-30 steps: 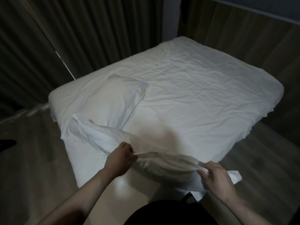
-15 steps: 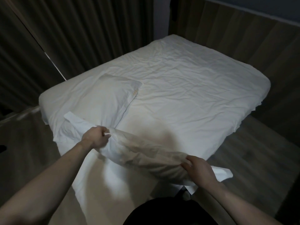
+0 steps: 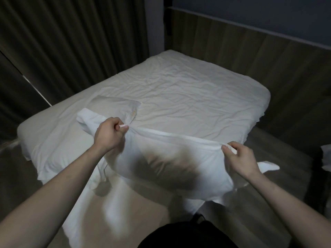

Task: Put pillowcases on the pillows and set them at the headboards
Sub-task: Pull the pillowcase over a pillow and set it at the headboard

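I hold a white pillowcase [image 3: 179,167] stretched in the air over the near corner of the bed [image 3: 188,97]. My left hand [image 3: 110,134] is fisted on its upper left edge. My right hand [image 3: 238,160] pinches its upper right edge. A dark, stained pillow shows through the cloth in the middle of the case. A second pillow [image 3: 114,106], in a white case, lies flat on the bed just beyond my left hand. The wooden headboard panel [image 3: 250,45] runs along the far right side of the bed.
Dark curtains [image 3: 62,42] hang close along the bed's left side. Wood floor [image 3: 279,169] shows right of the bed, with a white cloth [image 3: 326,158] at the right frame edge. The bed sheet is wrinkled and hangs over the near corner.
Both hands have risen and moved apart, lifting the pillowcase off the bed and pulling its top edge taut. The left hand has shifted up toward the second pillow.
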